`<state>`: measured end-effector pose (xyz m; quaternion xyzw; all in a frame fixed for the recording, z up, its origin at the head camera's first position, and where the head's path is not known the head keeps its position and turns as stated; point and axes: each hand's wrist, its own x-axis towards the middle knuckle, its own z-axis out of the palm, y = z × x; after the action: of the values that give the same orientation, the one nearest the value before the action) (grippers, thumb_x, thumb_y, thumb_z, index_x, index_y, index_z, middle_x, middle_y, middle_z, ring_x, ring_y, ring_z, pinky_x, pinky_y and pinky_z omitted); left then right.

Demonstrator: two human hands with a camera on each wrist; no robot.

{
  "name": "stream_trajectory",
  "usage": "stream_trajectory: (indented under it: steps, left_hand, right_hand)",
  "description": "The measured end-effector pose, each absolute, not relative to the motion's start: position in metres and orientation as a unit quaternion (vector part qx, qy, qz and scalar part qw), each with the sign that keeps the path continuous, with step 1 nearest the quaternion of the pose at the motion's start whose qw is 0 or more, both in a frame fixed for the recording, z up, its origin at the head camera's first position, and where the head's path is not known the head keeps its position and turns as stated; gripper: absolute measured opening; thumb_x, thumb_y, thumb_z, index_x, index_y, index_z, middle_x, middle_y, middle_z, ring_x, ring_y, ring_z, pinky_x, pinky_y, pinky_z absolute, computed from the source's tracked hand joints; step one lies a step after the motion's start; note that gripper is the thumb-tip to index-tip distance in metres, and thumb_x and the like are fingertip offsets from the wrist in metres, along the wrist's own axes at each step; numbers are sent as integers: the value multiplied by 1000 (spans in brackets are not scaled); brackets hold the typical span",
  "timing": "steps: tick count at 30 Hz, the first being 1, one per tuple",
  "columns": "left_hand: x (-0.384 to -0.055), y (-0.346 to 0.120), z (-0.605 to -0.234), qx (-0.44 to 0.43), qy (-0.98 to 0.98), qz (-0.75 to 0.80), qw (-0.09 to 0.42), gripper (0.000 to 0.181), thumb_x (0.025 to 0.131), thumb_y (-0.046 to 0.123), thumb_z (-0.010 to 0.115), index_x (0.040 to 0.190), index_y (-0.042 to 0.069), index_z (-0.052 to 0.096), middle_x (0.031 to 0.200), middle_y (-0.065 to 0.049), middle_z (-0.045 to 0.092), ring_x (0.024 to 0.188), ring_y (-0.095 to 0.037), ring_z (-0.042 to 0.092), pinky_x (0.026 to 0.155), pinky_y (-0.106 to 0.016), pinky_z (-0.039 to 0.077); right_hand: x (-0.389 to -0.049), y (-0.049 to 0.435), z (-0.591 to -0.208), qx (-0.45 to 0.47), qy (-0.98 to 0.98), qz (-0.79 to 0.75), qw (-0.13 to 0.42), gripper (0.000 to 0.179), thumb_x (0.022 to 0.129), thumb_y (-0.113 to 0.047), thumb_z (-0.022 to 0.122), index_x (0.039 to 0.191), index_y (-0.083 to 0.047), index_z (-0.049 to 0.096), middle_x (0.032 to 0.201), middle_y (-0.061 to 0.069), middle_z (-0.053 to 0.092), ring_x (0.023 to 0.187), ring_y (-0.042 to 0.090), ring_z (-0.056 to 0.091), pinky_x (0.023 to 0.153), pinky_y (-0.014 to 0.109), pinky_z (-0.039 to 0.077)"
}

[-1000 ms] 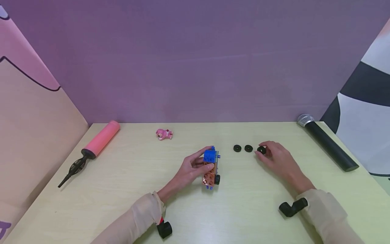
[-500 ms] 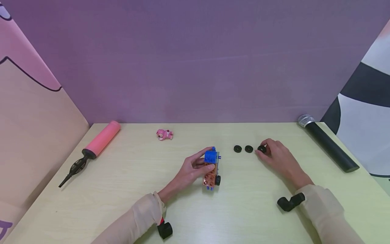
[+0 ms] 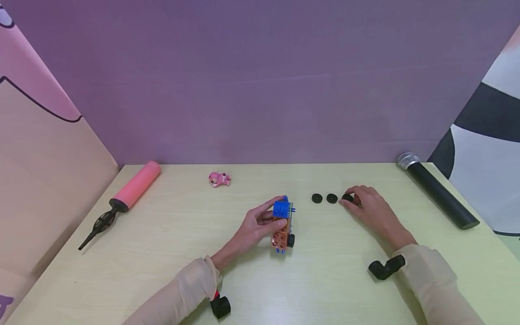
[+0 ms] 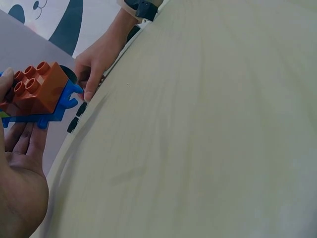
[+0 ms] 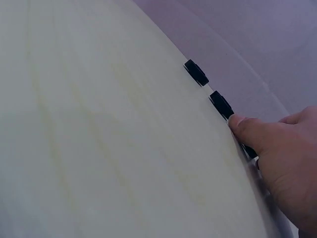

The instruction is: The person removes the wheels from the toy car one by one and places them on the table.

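My left hand (image 3: 253, 229) grips a toy car (image 3: 280, 225) built of orange and blue blocks, thumb across its top. One black wheel (image 3: 291, 240) sits on the car's right side near its front end. In the left wrist view, the orange block (image 4: 37, 89) shows its round studs above a blue base with hooks (image 4: 68, 96). Farther right, my right hand (image 3: 375, 215) pinches a loose black wheel (image 3: 347, 197) low at the tabletop between thumb and fingers. Two more loose wheels, a left one (image 3: 317, 198) and a middle one (image 3: 331, 198), lie flat in line with it.
On the pale table (image 3: 325, 289), a pink hand pump (image 3: 136, 187) lies at the left and a black microphone (image 3: 438, 192) at the right. A small pink bear figure (image 3: 219, 179) lies toward the back edge. Behind stands a purple panel (image 3: 260, 81).
My right hand and its wheel have shifted very slightly left, toward the other two wheels. The left hand and the toy car have hardly moved.
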<state>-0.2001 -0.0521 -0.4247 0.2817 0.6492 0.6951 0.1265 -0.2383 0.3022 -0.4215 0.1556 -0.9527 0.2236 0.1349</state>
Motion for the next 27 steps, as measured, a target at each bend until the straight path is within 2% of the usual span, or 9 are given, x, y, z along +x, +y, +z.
stream_trajectory:
  steps: [7,18,22,27]
  left_hand:
    - [-199,-52,-423,277,651,695,127,66,102,29,69,160,13,41,136,-24,62,119,-31,66,97,-40,55]
    - [-199,-52,-425,274,654,694,122,65,102,27,68,159,12,41,134,-23,64,116,-29,67,97,-40,55]
    - [-199,-52,-424,269,653,697,121,64,102,26,68,159,12,41,135,-22,64,118,-29,67,98,-40,55]
    - [-199,-52,-424,265,653,700,118,63,102,26,68,158,12,42,136,-22,64,120,-30,65,100,-42,54]
  right_hand:
    - [-239,303,-422,155,-954,223,129,33,100,-27,71,116,2,66,88,6,57,87,29,53,75,48,45]
    - [-225,301,-416,120,-949,266,122,49,102,-32,67,129,9,59,92,12,64,94,36,55,85,56,46]
    - [-217,299,-417,92,-945,279,142,48,104,-34,63,127,8,59,89,12,63,90,34,55,77,50,46]
    - [-205,284,-419,69,-935,302,174,37,105,-31,61,121,3,64,89,10,60,85,28,51,69,41,40]
